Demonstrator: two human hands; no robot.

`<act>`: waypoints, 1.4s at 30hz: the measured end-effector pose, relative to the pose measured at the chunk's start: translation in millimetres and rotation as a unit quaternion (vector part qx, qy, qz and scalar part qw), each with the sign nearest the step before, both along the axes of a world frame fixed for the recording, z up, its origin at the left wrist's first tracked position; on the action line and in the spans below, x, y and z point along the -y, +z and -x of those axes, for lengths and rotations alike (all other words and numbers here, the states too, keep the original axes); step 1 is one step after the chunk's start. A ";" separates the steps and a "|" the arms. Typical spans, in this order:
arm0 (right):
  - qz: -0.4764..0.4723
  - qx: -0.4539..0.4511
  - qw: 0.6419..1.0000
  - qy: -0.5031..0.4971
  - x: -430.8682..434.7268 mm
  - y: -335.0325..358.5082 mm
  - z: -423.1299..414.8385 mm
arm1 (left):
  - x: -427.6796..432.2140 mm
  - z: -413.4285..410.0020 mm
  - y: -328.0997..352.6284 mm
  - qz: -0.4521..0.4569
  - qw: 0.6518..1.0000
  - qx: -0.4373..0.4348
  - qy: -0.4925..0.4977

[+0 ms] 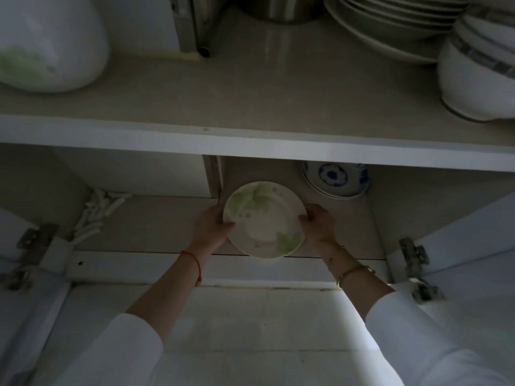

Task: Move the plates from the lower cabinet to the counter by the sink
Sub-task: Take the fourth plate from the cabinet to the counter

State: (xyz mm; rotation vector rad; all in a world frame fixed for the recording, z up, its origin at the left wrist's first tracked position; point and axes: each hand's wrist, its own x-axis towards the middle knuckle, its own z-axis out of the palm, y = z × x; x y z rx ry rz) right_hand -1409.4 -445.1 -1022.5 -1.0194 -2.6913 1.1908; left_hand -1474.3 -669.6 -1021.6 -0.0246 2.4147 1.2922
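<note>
A cream plate with green leaf prints (264, 218) is held at the front of the lower cabinet compartment, its face tilted toward me. My left hand (210, 227) grips its left rim, thumb on the face. My right hand (317, 222) grips the right rim. Whether more plates lie under it I cannot tell. Behind, at the back right of the same compartment, stand blue-and-white bowls (335, 178), partly hidden by the shelf edge.
The middle shelf (250, 147) overhangs the lower compartment. On it stand a stack of white plates (390, 26), striped bowls (479, 68), a metal pot (281, 9) and a white bag (47, 43). Both cabinet doors are open, hinges (415, 263) at each side. White sticks (97, 213) lie at the lower left.
</note>
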 end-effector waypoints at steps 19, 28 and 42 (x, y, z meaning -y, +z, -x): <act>0.127 -0.038 0.988 -0.077 61.8 100.0 -101.9 | 60.4 -106.0 110.0 -0.025 0.996 0.006 0.084; 0.152 -0.029 0.985 -0.074 106.8 267.0 -181.4 | 106.5 -192.2 273.4 -0.036 0.993 0.015 0.113; 0.235 -0.028 0.964 -0.122 126.3 538.0 -299.3 | 127.3 -289.9 547.5 -0.090 0.991 0.038 0.094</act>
